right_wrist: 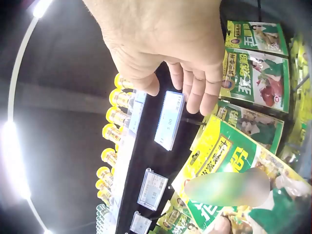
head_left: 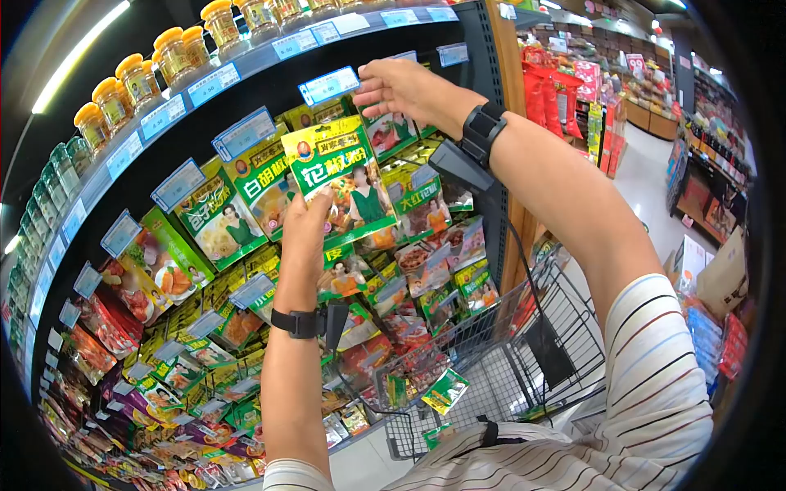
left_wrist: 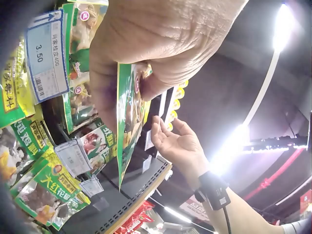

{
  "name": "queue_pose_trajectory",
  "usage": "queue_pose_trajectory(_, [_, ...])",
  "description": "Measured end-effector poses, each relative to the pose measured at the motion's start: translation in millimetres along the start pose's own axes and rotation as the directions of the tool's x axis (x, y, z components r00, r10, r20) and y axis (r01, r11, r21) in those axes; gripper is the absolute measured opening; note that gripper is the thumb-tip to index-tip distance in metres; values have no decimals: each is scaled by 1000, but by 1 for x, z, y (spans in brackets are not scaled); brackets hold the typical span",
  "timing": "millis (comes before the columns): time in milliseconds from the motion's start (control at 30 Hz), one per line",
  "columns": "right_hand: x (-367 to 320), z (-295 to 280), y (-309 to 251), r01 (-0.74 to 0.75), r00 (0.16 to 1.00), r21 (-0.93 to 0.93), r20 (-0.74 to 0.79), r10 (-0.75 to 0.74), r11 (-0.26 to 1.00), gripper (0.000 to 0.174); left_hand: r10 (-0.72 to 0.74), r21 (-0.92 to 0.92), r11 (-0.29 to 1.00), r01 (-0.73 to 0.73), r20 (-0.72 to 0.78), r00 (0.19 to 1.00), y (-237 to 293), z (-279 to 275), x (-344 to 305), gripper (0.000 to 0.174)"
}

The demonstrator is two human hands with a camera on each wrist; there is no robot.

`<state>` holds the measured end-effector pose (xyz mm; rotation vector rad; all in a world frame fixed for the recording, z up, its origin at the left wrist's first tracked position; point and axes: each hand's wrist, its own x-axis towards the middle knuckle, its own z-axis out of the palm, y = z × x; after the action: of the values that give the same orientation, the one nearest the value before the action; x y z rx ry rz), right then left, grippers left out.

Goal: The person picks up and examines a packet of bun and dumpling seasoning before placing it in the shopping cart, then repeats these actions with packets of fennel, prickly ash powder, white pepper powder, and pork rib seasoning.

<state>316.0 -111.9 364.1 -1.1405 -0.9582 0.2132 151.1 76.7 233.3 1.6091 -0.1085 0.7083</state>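
Your left hand (head_left: 304, 233) pinches the green spice packet (head_left: 344, 168) by its lower edge, just below the blue price tag (head_left: 329, 85); your right hand (head_left: 401, 88) hovers beside that tag, grip spread and relaxed.

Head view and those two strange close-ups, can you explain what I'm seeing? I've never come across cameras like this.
No machine here: a person wears three cameras. The wide picture comes from the head, facing store racks of hanging packets. The other two come from black wrist bands, each looking past its own hand. The left hand grips a green foil packet with white lettering, held up before the rack. The right hand is open and holds nothing, fingers near a blue-edged price tag. Yellow-lidded glass jars line the top shelf; a wire shopping cart stands below.
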Motion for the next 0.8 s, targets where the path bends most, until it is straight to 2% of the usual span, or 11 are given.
queue_pose_trajectory(100, [-3,0,-9,12,999,26,-40,-11,1000,44,25,-16,1000,-26,-10,1000,6,5,5,30])
queue_pose_trajectory(300, [-2,-1,-15,67,998,-13,-7,-67,998,47,69,-34,997,-71,-41,997,13,13,19,31])
queue_pose_trajectory(333, [-2,-1,-16,70,997,-14,-7,-70,997,47,120,-31,992,-121,-26,992,13,17,22,31])
queue_pose_trajectory(433, [-1,0,-15,70,998,-12,0,-70,997,47,121,-16,992,-121,-35,992,8,20,39,32])
queue_pose_trajectory(467, [0,0,-15,65,998,-10,6,-65,998,47,161,-48,986,-162,-27,987,7,25,47,33])
queue_pose_trajectory(567, [-2,4,-19,56,998,-18,16,-55,998,47,123,-47,991,-125,-46,991,10,32,57,32])
queue_pose_trajectory(600, [-3,5,-19,51,999,-23,19,-51,998,47,116,54,992,-112,-74,991,11,32,61,30])
queue_pose_trajectory(800, [-9,7,-19,83,996,-48,22,-82,995,49,77,-53,995,-79,-39,996,13,37,66,28])
